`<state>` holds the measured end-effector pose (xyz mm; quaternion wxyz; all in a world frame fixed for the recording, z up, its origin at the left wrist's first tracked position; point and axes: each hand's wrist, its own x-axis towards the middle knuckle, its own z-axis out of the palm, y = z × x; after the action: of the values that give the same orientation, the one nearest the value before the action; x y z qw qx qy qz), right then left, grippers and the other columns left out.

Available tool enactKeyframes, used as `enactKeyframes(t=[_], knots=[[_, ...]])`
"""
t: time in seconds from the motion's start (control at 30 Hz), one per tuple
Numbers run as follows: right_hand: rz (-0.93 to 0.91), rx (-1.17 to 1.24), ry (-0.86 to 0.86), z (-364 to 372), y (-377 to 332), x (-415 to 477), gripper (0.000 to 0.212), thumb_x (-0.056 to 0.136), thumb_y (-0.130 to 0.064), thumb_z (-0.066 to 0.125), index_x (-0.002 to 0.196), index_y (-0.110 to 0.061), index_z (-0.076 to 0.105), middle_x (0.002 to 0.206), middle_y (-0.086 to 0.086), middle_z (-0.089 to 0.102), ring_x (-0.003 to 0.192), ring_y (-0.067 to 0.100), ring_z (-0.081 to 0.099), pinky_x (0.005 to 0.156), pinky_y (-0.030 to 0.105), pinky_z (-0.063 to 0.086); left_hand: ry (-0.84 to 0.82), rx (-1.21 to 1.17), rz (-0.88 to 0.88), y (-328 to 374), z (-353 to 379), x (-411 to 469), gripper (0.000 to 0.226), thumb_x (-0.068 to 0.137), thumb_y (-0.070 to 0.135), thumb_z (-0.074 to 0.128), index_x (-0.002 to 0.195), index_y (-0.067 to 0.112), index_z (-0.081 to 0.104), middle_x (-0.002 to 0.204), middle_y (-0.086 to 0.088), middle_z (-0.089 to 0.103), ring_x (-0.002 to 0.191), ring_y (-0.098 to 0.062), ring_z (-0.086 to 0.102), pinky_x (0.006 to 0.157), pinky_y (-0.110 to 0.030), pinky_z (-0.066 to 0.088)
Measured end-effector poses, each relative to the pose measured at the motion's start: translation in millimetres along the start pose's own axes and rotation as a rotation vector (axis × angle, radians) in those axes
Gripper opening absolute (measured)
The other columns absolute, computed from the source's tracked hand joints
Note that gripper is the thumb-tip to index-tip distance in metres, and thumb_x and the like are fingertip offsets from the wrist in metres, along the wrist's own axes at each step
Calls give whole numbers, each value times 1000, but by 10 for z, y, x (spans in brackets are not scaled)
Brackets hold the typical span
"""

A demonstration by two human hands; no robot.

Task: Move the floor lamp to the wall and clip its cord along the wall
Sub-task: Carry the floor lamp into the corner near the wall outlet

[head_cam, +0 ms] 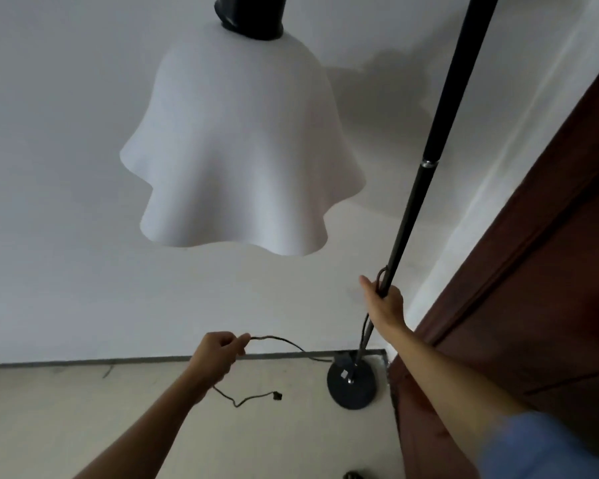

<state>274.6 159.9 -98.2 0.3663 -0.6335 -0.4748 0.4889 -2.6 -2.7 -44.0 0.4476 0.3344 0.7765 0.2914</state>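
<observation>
The floor lamp has a black pole [429, 160], a round black base [351, 382] on the floor in the corner, and a wavy white shade [236, 146] hanging in front of the white wall [49, 167]. My right hand [384, 302] grips the pole low down, together with a loop of cord. My left hand [218, 354] is closed on the thin black cord [281, 340], which runs from my fist to the base. The cord's loose end with its plug [276, 395] lies on the floor below my left hand.
A dark brown wooden door [540, 271] stands at the right, close to the lamp base. A grey skirting strip [83, 361] runs along the foot of the wall. The floor [66, 426] is pale beige. A dark object [355, 475] peeks in at the bottom edge.
</observation>
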Motion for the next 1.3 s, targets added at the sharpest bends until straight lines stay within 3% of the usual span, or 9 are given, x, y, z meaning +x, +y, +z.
enactKeyframes(t=[0.23,0.43,0.57,1.0,1.3], knots=[[-82,31,-75,329,-70,-69,60,88,-48,62,48,-23,24,33,-9,28,31,6,27,35,22,21,102,-40,-66,-155,-80,-295,38,91,33,60,62,7,61,43,6,39,38,-9,29,39,-19,22],[-219,-69,-251,840,-277,-461,62,90,-44,60,46,-23,22,37,-10,26,33,8,24,41,27,18,231,-70,-57,-337,-409,-680,36,90,29,60,59,11,59,43,8,39,38,-6,31,40,-20,24],[-296,-134,-381,1322,-486,-809,63,91,-45,58,44,-25,21,33,-10,25,32,7,23,42,27,18,332,-128,-115,-691,-815,-1004,35,91,30,59,62,9,60,50,1,40,40,-10,31,44,-23,24],[-465,-223,-722,3700,-1101,-2593,60,93,-41,56,47,-23,21,38,-10,25,36,9,24,43,26,19,590,-277,-244,-2369,-2630,-1900,36,91,30,60,61,9,60,52,-2,39,43,-14,31,46,-25,23],[-486,-140,-876,5514,-1663,-3987,53,85,-19,56,47,-24,19,34,-12,21,33,6,19,42,25,17,727,-345,-275,-3196,-4273,-2410,35,91,29,60,61,10,58,51,-2,39,41,-14,31,43,-22,22]])
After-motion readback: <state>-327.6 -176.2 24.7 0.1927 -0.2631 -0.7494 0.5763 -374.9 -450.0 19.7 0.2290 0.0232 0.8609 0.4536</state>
